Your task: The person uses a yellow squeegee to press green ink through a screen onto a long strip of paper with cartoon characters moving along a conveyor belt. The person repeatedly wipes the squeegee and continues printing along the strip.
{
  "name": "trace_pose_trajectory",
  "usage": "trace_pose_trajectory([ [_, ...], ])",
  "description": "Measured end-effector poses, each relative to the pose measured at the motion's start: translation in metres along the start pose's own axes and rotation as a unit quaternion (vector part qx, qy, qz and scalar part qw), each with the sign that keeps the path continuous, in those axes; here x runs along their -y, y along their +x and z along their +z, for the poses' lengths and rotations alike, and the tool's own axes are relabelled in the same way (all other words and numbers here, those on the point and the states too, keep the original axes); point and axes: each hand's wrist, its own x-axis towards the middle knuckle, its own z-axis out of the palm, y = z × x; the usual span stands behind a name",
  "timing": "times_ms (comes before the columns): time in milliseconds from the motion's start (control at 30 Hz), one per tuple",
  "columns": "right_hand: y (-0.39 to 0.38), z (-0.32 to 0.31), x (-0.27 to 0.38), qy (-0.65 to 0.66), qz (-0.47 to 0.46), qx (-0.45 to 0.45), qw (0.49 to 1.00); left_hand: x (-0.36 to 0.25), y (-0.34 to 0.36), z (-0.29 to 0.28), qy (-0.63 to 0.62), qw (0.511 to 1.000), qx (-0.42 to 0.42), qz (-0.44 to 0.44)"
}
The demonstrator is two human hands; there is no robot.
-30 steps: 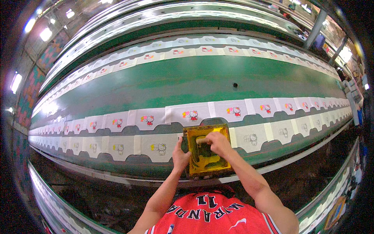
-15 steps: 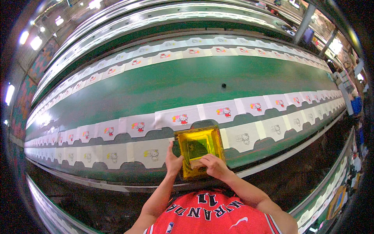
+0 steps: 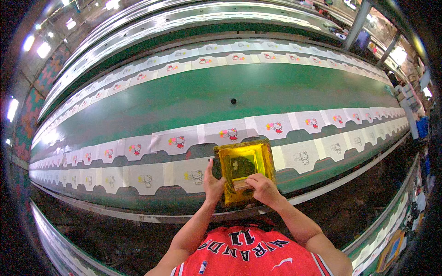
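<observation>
A square screen-printing frame (image 3: 270, 161) with yellow, translucent sides rests over the near row of cut white pieces (image 3: 173, 177). My left hand (image 3: 213, 185) grips its left edge, thumb toward the frame and fingers along the outside. Inside the frame, at the lower part of the dark mesh window (image 3: 242, 166), my right hand (image 3: 264, 189) is closed on a small squeegee (image 3: 240, 184), partly hidden by the fingers. Left of the frame, the nearest piece bears a cat drawing (image 3: 197, 176) with yellow marks; right of it, the drawings (image 3: 302, 158) show only dark outlines.
A long green printing table (image 3: 184, 101) stretches left to right. Behind the near row runs another row of pieces with coloured cat prints (image 3: 276, 128). Two more rows lie along the far edge. A small black knob (image 3: 233, 101) sits mid-table. More long tables stand beyond.
The frame has moved right along the near row by one piece, uncovering a yellow-marked drawing on its left. Both hands moved with it, and the view shifted right.
</observation>
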Motion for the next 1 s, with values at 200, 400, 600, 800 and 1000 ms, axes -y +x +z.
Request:
trace_pose_trajectory([
  [200, -0.023, -0.01, -0.026, 0.021, -0.013, 0.004, 1.0, -0.007, -0.015, 0.022, 0.042, 0.999, -0.01, -0.014],
  [400, -0.029, -0.007, -0.034, 0.017, -0.023, 0.01, 1.0, -0.016, -0.009, 0.026, 0.082, 0.995, 0.002, -0.051],
  [600, -0.034, -0.01, -0.036, 0.018, -0.036, 0.003, 0.999, -0.015, -0.007, 0.029, 0.095, 0.995, -0.003, -0.031],
  [800, -0.052, -0.025, -0.025, 0.028, -0.028, 0.005, 0.999, -0.007, -0.004, 0.033, 0.152, 0.988, -0.01, 0.004],
  [1000, -0.049, -0.01, -0.036, 0.01, -0.067, 0.022, 0.997, 0.005, -0.007, 0.034, 0.205, 0.979, -0.008, 0.01],
])
